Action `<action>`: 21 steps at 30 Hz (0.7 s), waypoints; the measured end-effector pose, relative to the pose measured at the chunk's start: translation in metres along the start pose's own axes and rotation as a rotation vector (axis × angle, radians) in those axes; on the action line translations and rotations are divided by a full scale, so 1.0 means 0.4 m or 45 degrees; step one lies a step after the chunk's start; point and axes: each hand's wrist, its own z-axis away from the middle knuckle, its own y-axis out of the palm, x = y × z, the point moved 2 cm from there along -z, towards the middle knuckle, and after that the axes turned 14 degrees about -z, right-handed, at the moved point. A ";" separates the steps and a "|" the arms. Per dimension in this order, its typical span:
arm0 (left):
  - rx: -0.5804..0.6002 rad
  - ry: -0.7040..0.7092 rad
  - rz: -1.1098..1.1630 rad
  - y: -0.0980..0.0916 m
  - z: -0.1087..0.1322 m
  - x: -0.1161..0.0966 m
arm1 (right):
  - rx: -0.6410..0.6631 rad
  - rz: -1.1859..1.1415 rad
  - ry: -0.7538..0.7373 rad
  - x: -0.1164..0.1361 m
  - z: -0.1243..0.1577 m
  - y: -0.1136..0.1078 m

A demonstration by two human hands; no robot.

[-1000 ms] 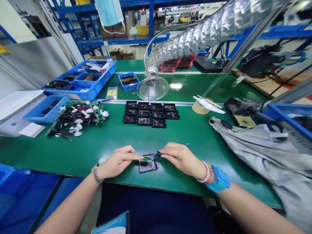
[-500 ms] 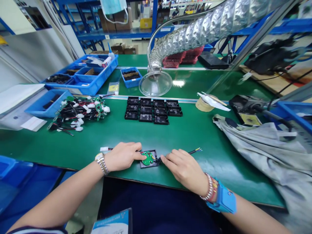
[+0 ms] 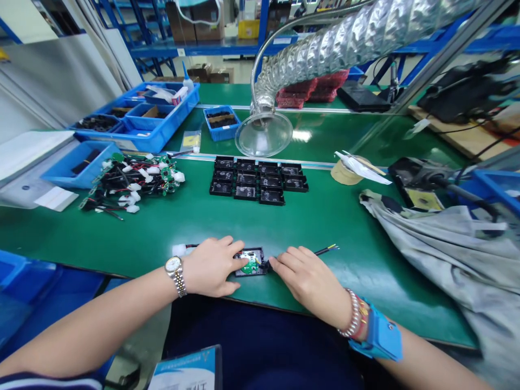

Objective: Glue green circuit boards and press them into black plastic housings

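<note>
A small black plastic case (image 3: pixel 257 272) lies near the table's front edge, with a green circuit board (image 3: pixel 252 264) inside it. My left hand (image 3: pixel 212 266) is spread over the case's left side. One fingertip presses on the board, and the thumb is apart, below the case. From under this hand, wires lead left to a white connector (image 3: pixel 179 249). At the case's right end, my right hand (image 3: pixel 306 276) pinches a black cable (image 3: pixel 324 251). The cable's stripped end, with thin coloured wires, sticks out beyond the knuckles. My fingers hide part of the cable.
Several black case halves (image 3: pixel 246 191) stand in rows behind my hands. A heap of wired circuit boards (image 3: pixel 138 181) lies left, beside a blue bin (image 3: pixel 79 173). A fume extraction hood (image 3: pixel 264 135) hangs over the middle. Grey cloth (image 3: pixel 422 244) covers the right side.
My left hand has changed from a closer grip to spread fingers, its thumb now below the case. The board sits flatter in the case. My right hand keeps its pinch.
</note>
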 end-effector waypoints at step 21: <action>-0.096 0.075 -0.010 0.038 -0.006 0.014 | 0.422 0.065 0.110 -0.013 -0.044 0.032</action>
